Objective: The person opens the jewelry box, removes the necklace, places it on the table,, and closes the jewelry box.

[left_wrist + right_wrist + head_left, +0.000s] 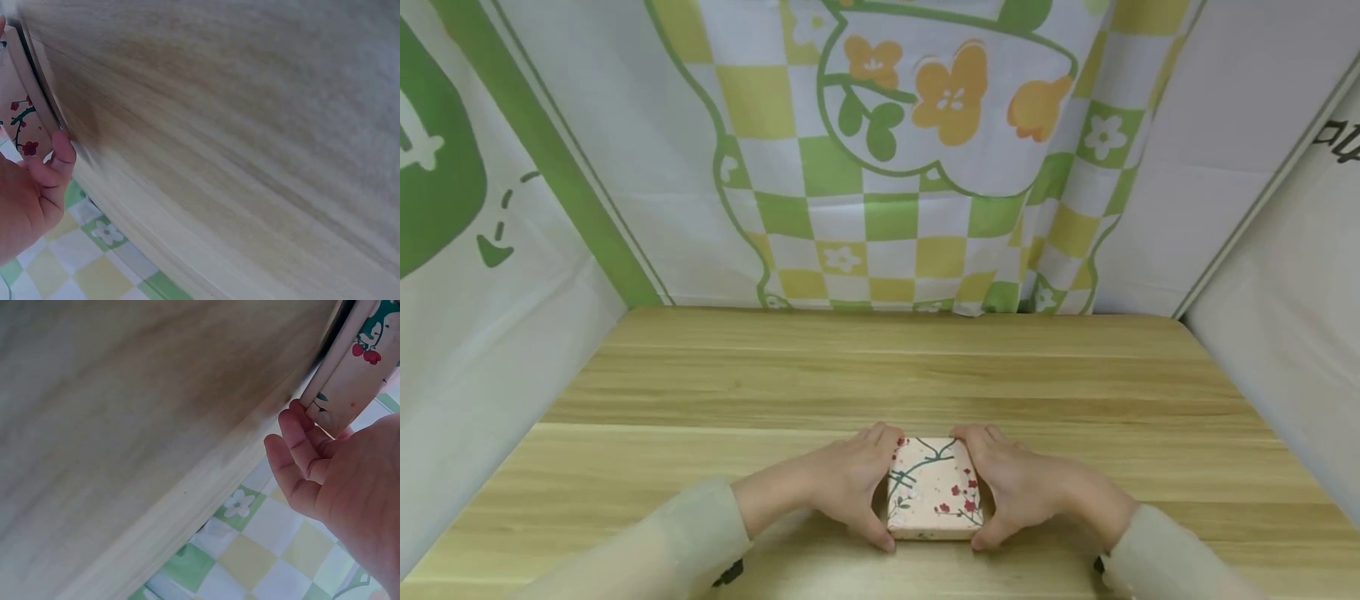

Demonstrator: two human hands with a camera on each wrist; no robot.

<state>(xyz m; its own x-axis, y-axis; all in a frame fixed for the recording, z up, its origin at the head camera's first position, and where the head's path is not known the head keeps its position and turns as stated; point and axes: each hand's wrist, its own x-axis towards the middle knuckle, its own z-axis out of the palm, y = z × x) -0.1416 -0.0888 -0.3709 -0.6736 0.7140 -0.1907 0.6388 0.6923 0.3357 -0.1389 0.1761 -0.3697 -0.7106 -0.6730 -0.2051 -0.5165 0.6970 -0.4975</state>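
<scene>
You're seemingly steadying a square, cream, floral-printed box [932, 487], left hand [855, 477] and right hand [1017, 477] pinching its sides, next needing even pressure.

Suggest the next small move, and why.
Probably raise the box slightly and evenly: the left hand grips its left side, the right hand its right, each spanning near to far corner, so the hold looks balanced.

Two grips [853, 479] [1018, 483], one box [932, 492], two sleeves [692, 533] [1168, 550], one table [880, 375]
</scene>
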